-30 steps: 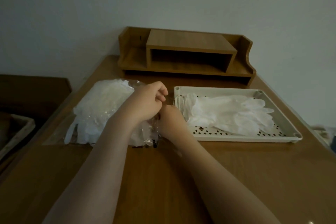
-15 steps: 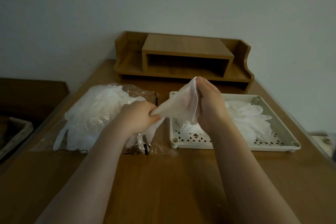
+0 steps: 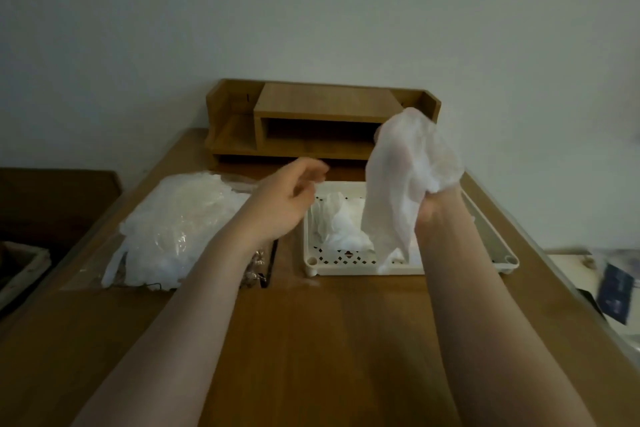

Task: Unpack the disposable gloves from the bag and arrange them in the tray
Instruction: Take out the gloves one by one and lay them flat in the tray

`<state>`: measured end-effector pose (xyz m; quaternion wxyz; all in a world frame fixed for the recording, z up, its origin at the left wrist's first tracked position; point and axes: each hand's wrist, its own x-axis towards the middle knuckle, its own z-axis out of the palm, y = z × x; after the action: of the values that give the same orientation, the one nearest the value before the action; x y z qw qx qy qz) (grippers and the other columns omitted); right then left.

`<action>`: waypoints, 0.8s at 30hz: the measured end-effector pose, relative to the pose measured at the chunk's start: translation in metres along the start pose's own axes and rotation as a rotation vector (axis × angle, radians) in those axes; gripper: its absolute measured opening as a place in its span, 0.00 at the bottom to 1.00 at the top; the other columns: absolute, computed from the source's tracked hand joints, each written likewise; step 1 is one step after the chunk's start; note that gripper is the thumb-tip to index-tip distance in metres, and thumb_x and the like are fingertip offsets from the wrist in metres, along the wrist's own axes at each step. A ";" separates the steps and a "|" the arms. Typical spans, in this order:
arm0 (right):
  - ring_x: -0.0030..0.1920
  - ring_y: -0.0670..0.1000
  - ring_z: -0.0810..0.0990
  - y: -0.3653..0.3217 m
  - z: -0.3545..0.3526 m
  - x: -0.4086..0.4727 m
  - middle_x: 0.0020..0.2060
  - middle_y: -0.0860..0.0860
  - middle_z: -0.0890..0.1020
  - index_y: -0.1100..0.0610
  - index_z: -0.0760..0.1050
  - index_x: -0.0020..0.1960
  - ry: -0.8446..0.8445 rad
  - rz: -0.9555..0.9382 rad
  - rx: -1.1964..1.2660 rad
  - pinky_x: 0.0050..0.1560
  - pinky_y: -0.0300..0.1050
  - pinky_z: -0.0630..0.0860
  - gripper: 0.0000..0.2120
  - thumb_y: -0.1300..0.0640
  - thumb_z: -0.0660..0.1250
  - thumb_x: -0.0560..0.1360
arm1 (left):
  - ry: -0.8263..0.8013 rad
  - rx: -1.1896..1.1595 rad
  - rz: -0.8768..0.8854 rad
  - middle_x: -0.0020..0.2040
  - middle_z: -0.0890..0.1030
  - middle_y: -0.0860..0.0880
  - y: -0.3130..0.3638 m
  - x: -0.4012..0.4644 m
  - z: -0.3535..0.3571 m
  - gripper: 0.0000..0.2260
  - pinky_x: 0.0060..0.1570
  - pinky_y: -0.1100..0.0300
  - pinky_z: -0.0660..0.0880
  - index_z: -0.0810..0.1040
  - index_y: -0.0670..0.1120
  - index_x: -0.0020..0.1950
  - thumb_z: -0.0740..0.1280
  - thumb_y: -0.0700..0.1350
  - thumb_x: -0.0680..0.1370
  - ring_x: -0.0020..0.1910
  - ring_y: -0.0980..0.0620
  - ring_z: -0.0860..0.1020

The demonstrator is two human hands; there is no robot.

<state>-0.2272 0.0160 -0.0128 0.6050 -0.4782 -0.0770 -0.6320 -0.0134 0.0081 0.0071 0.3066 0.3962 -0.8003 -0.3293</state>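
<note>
Head view: a white perforated tray (image 3: 346, 267) is set on the wooden desk (image 3: 311, 340), right of centre, and a loose heap of white gloves (image 3: 341, 227) is seen inside it. A single glove (image 3: 398, 191) is gripped by the right hand (image 3: 433, 208) and held raised above the tray, its cuff hanging down over the near rim. Much of the tray's right half is hidden by that glove and forearm. The left hand (image 3: 284, 198) is held empty, fingers loosely curled, between the tray and the clear plastic bag (image 3: 173, 229), in which more gloves are packed, at the left. A wooden shelf unit (image 3: 322, 121) is placed at the far edge, against the wall.
</note>
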 end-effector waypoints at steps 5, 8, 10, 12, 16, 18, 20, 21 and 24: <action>0.59 0.52 0.78 -0.013 0.046 0.005 0.58 0.60 0.78 0.67 0.70 0.64 -0.089 0.189 -0.388 0.62 0.43 0.72 0.14 0.67 0.57 0.80 | -0.096 -0.252 0.140 0.61 0.75 0.56 0.054 0.000 0.003 0.25 0.54 0.57 0.78 0.69 0.54 0.67 0.68 0.56 0.72 0.56 0.57 0.78; 0.57 0.56 0.79 -0.017 0.053 0.006 0.56 0.63 0.78 0.70 0.70 0.63 -0.017 0.382 -0.361 0.61 0.48 0.73 0.14 0.68 0.53 0.80 | -0.087 -0.207 0.065 0.54 0.79 0.54 0.068 0.001 0.003 0.17 0.45 0.58 0.81 0.73 0.51 0.60 0.71 0.50 0.73 0.48 0.54 0.81; 0.58 0.60 0.78 -0.021 0.051 0.004 0.56 0.67 0.77 0.73 0.69 0.62 0.029 0.412 -0.282 0.63 0.52 0.71 0.17 0.68 0.47 0.81 | -0.060 -0.155 0.066 0.50 0.80 0.52 0.072 0.002 0.006 0.12 0.45 0.58 0.81 0.74 0.51 0.55 0.70 0.50 0.74 0.46 0.53 0.81; 0.59 0.64 0.76 -0.024 0.050 -0.002 0.56 0.70 0.76 0.75 0.68 0.63 0.177 0.416 -0.233 0.62 0.56 0.70 0.20 0.64 0.44 0.82 | -0.041 -0.133 0.104 0.48 0.81 0.50 0.076 0.000 0.010 0.07 0.48 0.55 0.80 0.75 0.50 0.51 0.69 0.49 0.75 0.46 0.51 0.81; 0.55 0.57 0.79 -0.022 0.070 -0.014 0.56 0.62 0.79 0.65 0.74 0.63 0.504 0.506 -0.151 0.58 0.49 0.75 0.40 0.32 0.46 0.76 | 0.062 -0.236 0.096 0.44 0.78 0.45 0.081 0.000 0.016 0.12 0.48 0.51 0.76 0.76 0.40 0.49 0.64 0.49 0.78 0.44 0.49 0.78; 0.56 0.56 0.78 -0.026 0.073 -0.023 0.56 0.59 0.78 0.62 0.76 0.62 0.664 0.370 -0.306 0.62 0.50 0.72 0.45 0.25 0.47 0.69 | 0.159 -0.377 0.032 0.43 0.75 0.44 0.083 0.002 0.018 0.16 0.46 0.51 0.72 0.74 0.36 0.52 0.62 0.49 0.76 0.43 0.47 0.74; 0.56 0.54 0.80 -0.024 0.078 -0.028 0.53 0.57 0.81 0.61 0.77 0.59 0.604 0.384 -0.540 0.61 0.50 0.74 0.42 0.28 0.50 0.65 | 0.224 -0.487 -0.039 0.45 0.76 0.43 0.084 0.003 0.022 0.16 0.49 0.48 0.74 0.75 0.37 0.52 0.62 0.49 0.76 0.45 0.44 0.76; 0.55 0.53 0.81 -0.021 0.081 -0.028 0.52 0.56 0.82 0.59 0.77 0.58 0.567 0.424 -0.696 0.59 0.48 0.76 0.36 0.32 0.54 0.67 | 0.250 -0.520 -0.074 0.47 0.77 0.41 0.084 0.004 0.024 0.13 0.53 0.46 0.75 0.76 0.40 0.51 0.61 0.49 0.77 0.48 0.42 0.78; 0.55 0.54 0.81 -0.014 0.080 -0.028 0.53 0.57 0.82 0.60 0.77 0.54 0.557 0.514 -1.003 0.61 0.52 0.76 0.16 0.50 0.69 0.72 | 0.331 -0.552 -0.158 0.50 0.78 0.43 0.085 0.005 0.029 0.07 0.58 0.43 0.75 0.74 0.50 0.46 0.60 0.50 0.79 0.55 0.41 0.78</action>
<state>-0.2033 0.0930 0.0172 0.4371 -0.5246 0.5066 -0.5264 -0.0743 0.0518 0.0563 0.5020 0.4073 -0.5867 -0.4877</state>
